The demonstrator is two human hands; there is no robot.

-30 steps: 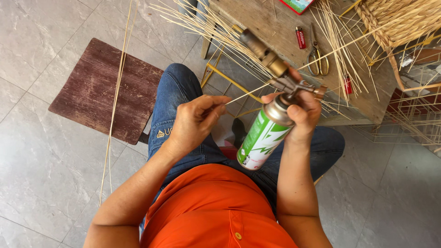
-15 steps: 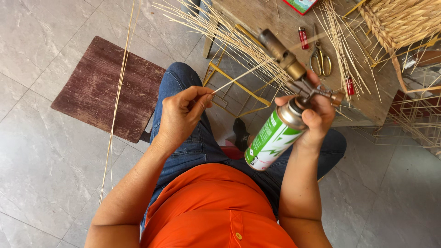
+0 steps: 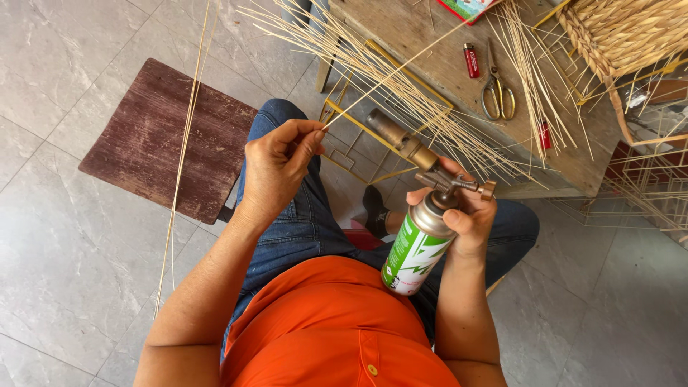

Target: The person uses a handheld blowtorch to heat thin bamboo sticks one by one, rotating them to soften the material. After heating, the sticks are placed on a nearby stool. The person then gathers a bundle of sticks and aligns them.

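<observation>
Scissors (image 3: 496,94) on workbench (image 3: 423,36), lighter (image 3: 471,60) left beside; stool (image 3: 168,140) far left (floor).

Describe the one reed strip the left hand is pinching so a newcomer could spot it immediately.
Start at the wooden workbench. One pale thin strip runs diagonally from it down to the left hand. Unlike the loose strips, it is pinched between fingertips.

One head-worn camera looks steeply down, close over the lap. Its upper edge takes in the wooden table (image 3: 430,36) ahead.
</observation>
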